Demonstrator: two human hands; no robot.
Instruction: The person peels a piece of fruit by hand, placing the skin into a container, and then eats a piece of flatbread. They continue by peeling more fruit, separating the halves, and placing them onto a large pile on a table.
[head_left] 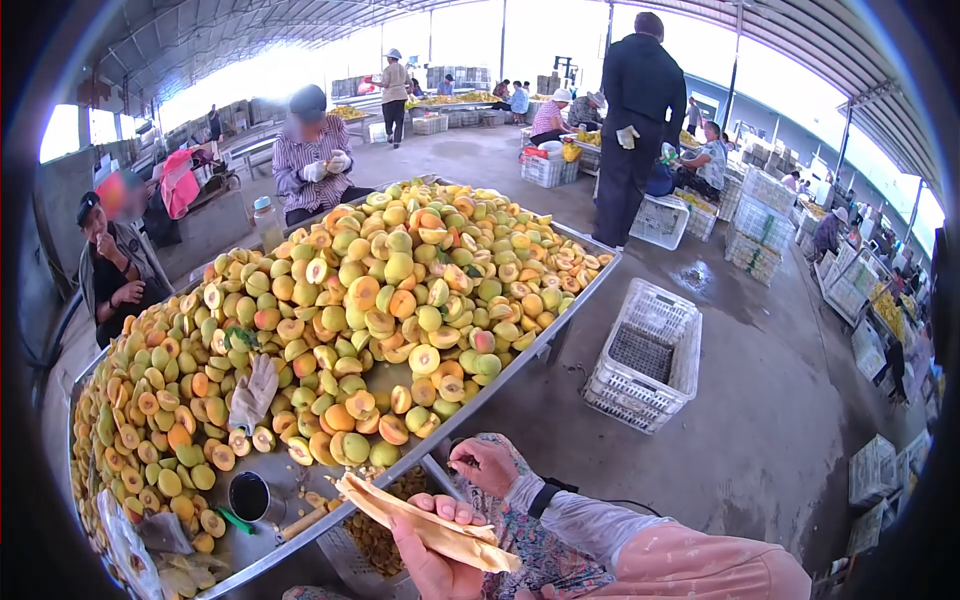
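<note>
My left hand (440, 545), at the bottom centre, is closed around a long, tan folded flatbread (425, 522), with its thumb on one side and fingers on the other. Just above it, over my patterned lap, my right hand (485, 466) has its fingers curled together; whatever they hold, if anything, is hidden. A dark band circles that wrist. To the left, a metal table (330, 515) is heaped with halved yellow peaches (390, 270). A pale glove (254, 392) lies on the fruit. Near the table's front edge are a dark cup (250, 495) and a green-handled tool (235, 521).
A white plastic crate (645, 355) stands on the floor to the right. Under the table edge sits a crate with brownish pieces (370, 545). Across the table a person in gloves (315, 165) works; another person (120, 265) sits at left. A person in dark clothes (640, 125) stands beyond.
</note>
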